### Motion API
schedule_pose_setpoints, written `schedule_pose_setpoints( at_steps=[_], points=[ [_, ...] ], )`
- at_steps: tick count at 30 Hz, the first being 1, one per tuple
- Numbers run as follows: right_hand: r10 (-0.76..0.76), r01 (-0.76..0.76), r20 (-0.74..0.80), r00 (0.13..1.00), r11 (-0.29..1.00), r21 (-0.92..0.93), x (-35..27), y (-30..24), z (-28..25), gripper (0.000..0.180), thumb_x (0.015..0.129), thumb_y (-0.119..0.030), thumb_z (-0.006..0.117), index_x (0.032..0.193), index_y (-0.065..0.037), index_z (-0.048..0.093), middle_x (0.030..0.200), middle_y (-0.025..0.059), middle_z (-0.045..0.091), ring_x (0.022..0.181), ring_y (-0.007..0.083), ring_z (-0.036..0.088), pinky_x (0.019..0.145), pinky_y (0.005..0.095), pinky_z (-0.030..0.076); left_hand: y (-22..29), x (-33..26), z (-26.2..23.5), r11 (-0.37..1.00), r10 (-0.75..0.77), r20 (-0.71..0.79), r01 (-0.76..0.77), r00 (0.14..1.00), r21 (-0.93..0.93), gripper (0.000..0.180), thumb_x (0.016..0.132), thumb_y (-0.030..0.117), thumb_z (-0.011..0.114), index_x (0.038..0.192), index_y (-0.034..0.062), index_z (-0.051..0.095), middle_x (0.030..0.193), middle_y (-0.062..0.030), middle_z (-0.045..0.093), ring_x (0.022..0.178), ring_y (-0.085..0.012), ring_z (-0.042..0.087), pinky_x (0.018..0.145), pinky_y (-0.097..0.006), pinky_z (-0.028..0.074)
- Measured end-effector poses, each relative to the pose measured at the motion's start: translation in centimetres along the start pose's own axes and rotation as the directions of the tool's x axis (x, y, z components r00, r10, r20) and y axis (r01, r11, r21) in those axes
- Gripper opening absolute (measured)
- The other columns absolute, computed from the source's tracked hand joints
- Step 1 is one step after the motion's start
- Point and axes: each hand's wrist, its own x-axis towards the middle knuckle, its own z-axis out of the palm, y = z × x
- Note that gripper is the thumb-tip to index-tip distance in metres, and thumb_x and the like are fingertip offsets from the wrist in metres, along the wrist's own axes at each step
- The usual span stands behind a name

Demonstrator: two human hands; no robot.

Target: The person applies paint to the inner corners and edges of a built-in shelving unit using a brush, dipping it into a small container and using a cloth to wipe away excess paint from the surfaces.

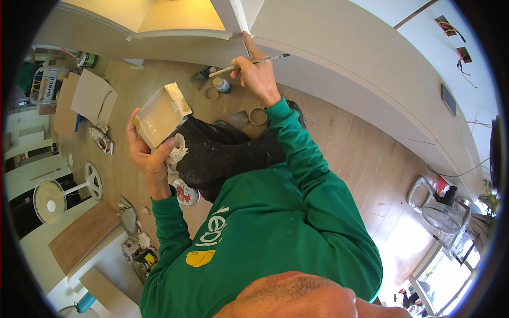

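My left hand (150,160) grips a small open box (159,119) with shiny gold-coloured patches at one end and a smooth cream material inside. Crumpled whitish paper or cloth (178,152) hangs by its thumb. A thin brush (225,70) lies across my right hand (259,77), held between the fingers. The right index finger stretches up and touches the pale edge (240,18) of a built-in cabinet (318,69). Above the box is a yellow-lit recess (183,15).
Below my right hand, tape rolls (258,116) and a blue-and-white container (221,85) stand on the wooden floor. A decorated tub (185,194) is near my left forearm. To the left are a fan (51,204) and leaning panels (95,95). Loose wires (449,27) protrude at upper right.
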Motion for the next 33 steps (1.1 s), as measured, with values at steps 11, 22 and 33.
schedule_pose_setpoints(
  at_steps=[11,22,33],
  points=[
    [-0.067,0.059,-0.058,0.996,0.99,-0.129,-0.4,-0.4,0.8,0.075,0.087,-0.011,0.061,0.157,-0.006,0.035,0.064,0.0086,0.066,0.049,0.0081,0.054,0.045,0.0259,0.045,-0.6,0.3,0.6,0.999,-0.035,0.013,0.035,0.999,-0.025,0.089,0.07,-0.005,0.08,0.148,0.0003,0.038,0.12,-0.0172,0.067,0.1,-0.0217,0.07,0.087,-0.032,0.057],
    [0.061,-0.002,-0.277,0.959,0.978,0.208,-9.3,-3.6,-6.8,0.027,0.097,-0.013,0.063,0.113,0.006,0.071,0.089,0.0156,0.072,0.061,0.0146,0.063,0.056,0.0272,0.05,-2.9,1.5,2.3,0.963,-0.086,0.128,0.115,0.988,-0.242,0.091,0.073,-0.013,0.076,0.152,0.005,0.033,0.128,-0.0158,0.063,0.109,-0.0235,0.067,0.093,-0.037,0.058],
    [-0.198,0.206,-0.117,0.973,0.976,0.067,-15.1,-11.4,-6.8,0.027,0.088,-0.001,0.06,0.111,0.008,0.071,0.091,0.0191,0.074,0.072,0.0192,0.068,0.068,0.0305,0.056,-4.6,2.7,7.3,0.943,-0.04,0.312,0.139,0.949,-0.302,0.093,0.073,-0.012,0.08,0.149,0.0056,0.031,0.126,-0.0164,0.065,0.112,-0.0234,0.067,0.094,-0.038,0.058]
  ],
)
